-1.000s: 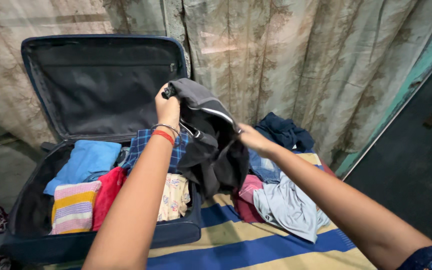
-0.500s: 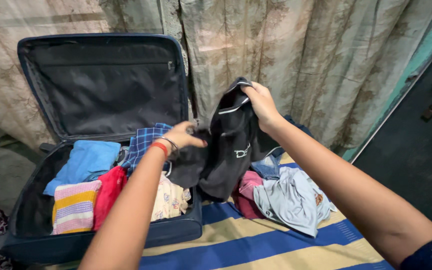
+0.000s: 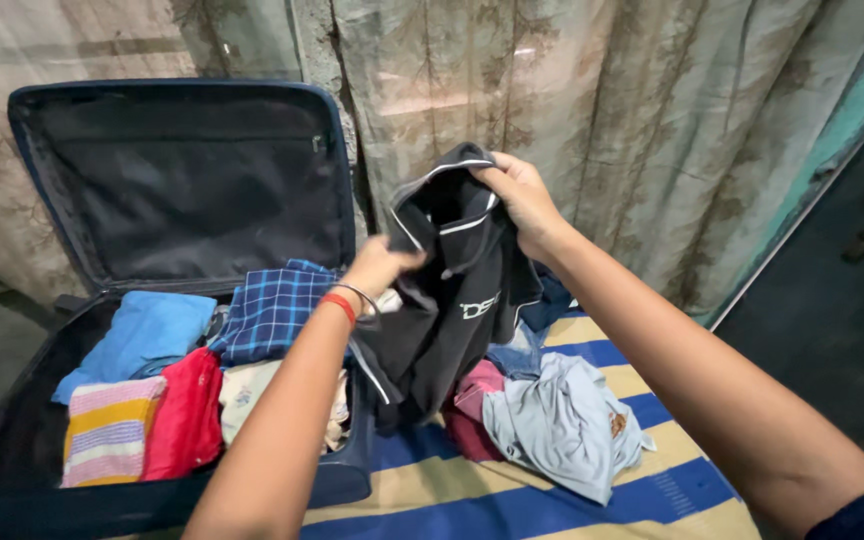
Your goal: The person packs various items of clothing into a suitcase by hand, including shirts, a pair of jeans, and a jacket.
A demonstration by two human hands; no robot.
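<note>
My right hand (image 3: pixel 524 200) pinches the collar of a black shirt (image 3: pixel 457 300) and holds it up above the striped bed sheet (image 3: pixel 572 500). My left hand (image 3: pixel 382 265) grips its side with closed fingers, beside the open suitcase (image 3: pixel 182 180).

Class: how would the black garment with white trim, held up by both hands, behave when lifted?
The black garment with white trim probably flops: it hangs in folds from the right hand. Likely light: the left hand steadies it easily.

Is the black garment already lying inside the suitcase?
No, both hands hold the black garment up in the air, beside the open suitcase.
</note>
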